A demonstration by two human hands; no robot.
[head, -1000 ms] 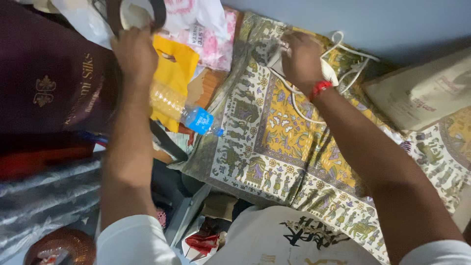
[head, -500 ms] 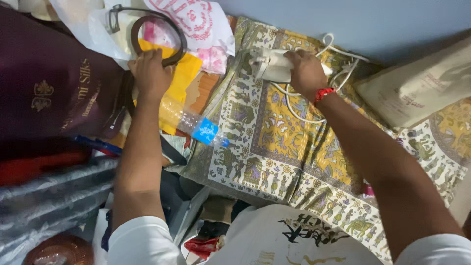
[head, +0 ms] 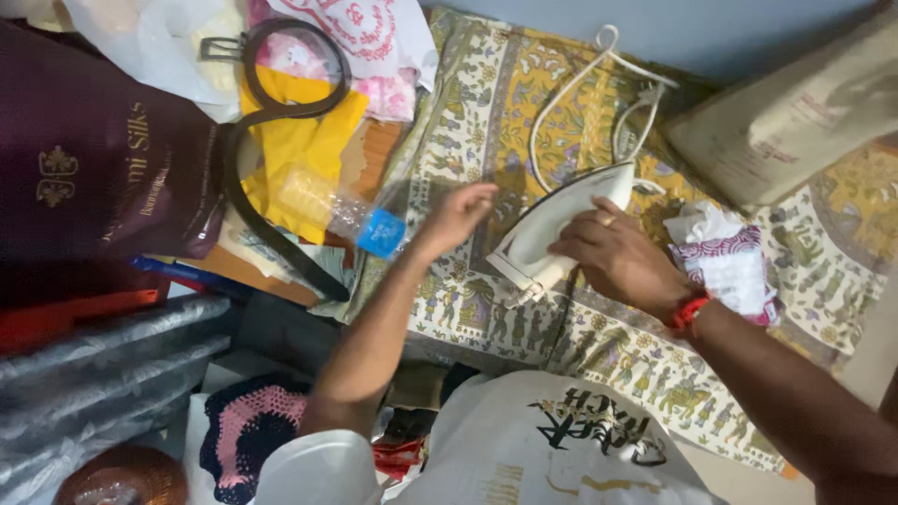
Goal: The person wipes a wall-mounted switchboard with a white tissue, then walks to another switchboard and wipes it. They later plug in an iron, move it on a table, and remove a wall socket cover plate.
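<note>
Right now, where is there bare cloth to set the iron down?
Free: the cloth patch between the belt pile and the cord, above the left hand. Crowded: right of the iron, where the right hand and a crumpled rag lie.

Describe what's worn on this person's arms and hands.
Both forearms are bare below short white sleeves. The right hand has a red thread band around the wrist and a small ring on one finger. The left hand shows nothing worn.
</note>
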